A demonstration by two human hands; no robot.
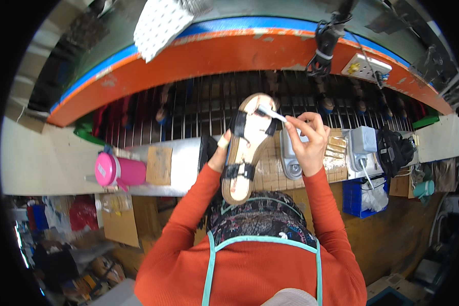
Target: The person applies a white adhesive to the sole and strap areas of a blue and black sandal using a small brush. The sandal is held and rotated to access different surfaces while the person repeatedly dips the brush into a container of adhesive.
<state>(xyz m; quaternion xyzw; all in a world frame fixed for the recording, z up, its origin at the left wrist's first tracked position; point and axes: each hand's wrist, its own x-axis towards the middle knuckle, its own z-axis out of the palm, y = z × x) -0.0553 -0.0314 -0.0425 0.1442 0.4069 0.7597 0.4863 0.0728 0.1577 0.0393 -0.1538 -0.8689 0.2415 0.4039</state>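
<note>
At the left, a pink jug (122, 170) is sitting on the bench (184, 166), and a brown board (159, 166) is resting just right of it. Next, the left hand (220, 152) is gripping the left edge of a sandal (245, 151); its thumb is showing, while most of its fingers are hiding behind the sole. The sandal is hanging over the bench's near edge, toe end pointing away, black straps facing up. A brush (273, 113) is crossing its toe end, the dark tip lying over the footbed. The right hand (309, 138) is pinching the brush's white handle, the other fingers curling loosely. Farther right, a grey container (363, 140) is standing near a black bag (394, 152), and a blue crate (353, 198) below is holding white plastic (375, 196).
</note>
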